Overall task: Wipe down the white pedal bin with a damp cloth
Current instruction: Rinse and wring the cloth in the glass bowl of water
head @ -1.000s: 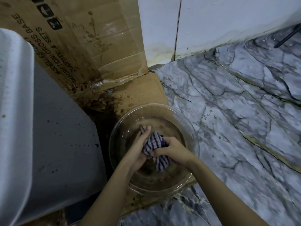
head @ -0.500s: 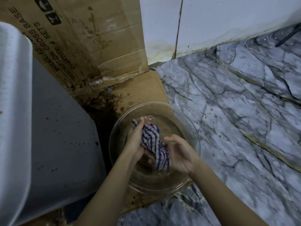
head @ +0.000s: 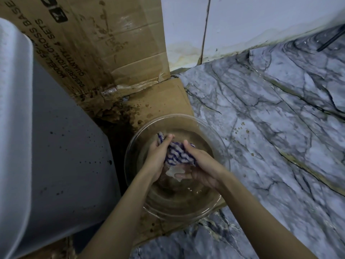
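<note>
The white pedal bin (head: 61, 165) fills the left side, its lid edge nearest me and its side speckled with dark spots. Right of it a clear glass bowl (head: 222, 156) of murky water stands on wet cardboard. A blue-and-white striped cloth (head: 177, 156) is bunched above the water. My left hand (head: 156, 157) grips its left end, fingers closed round it. My right hand (head: 201, 165) clasps the cloth from the right and below. Both hands are inside the bowl's rim.
A stained cardboard box (head: 104, 45) leans against the white wall (head: 242, 21) behind the bowl, and a flat cardboard sheet (head: 164, 98) lies under it. Grey marbled floor (head: 270, 128) spreads to the right. A dark rod (head: 330, 40) shows at the far top right.
The cloth was lifted and stretched between the hands half a second ago; now both hands have closed together round it, bunching it above the water.
</note>
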Demonstrator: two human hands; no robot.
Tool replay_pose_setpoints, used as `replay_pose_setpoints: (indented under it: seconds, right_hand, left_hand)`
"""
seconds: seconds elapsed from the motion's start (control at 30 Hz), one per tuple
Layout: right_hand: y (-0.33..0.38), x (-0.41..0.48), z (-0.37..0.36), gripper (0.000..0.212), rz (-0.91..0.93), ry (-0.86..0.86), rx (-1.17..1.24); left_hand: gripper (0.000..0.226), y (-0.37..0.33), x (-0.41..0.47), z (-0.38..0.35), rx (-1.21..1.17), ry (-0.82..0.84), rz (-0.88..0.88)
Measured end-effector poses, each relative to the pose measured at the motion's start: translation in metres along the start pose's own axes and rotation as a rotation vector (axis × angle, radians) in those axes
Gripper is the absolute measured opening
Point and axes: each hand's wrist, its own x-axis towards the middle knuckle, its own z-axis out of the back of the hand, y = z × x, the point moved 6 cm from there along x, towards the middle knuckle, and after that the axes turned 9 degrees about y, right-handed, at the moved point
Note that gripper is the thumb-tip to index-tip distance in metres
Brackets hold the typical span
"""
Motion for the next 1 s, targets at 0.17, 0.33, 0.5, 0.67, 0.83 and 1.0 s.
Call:
replay_pose_setpoints:
  seconds: [0.17,0.33,0.5,0.67,0.83,1.0]
  right_hand:
    - [0.002,0.001,-0.019,0.034,-0.059,0.153,-0.018]
    - [-0.008,0.01,-0.02,0.018,-0.14,0.154,-0.117]
    - [-0.007,0.008,-0.026,0.017,-0.182,0.138,-0.183]
    - [-0.008,0.007,-0.028,0.008,-0.205,0.102,-0.234]
    - [-0.009,0.01,-0.018,0.009,-0.198,-0.11,-0.358]
    - [-0.005,0.019,-0.014,0.012,-0.01,-0.298,-0.833]
  left_hand:
    - [0.023,-0.002,0.0,-0.012,0.236,0.153,-0.04]
    - [0.048,-0.004,0.0,-0.019,0.244,0.327,0.038]
    - [0.047,-0.006,0.002,-0.016,0.349,0.261,0.013]
    - [0.047,-0.016,0.001,-0.023,0.379,0.118,-0.033]
    - [0.045,-0.018,0.008,-0.027,0.421,0.053,-0.042]
    - [0.05,-0.003,0.019,-0.021,0.443,-0.058,0.041]
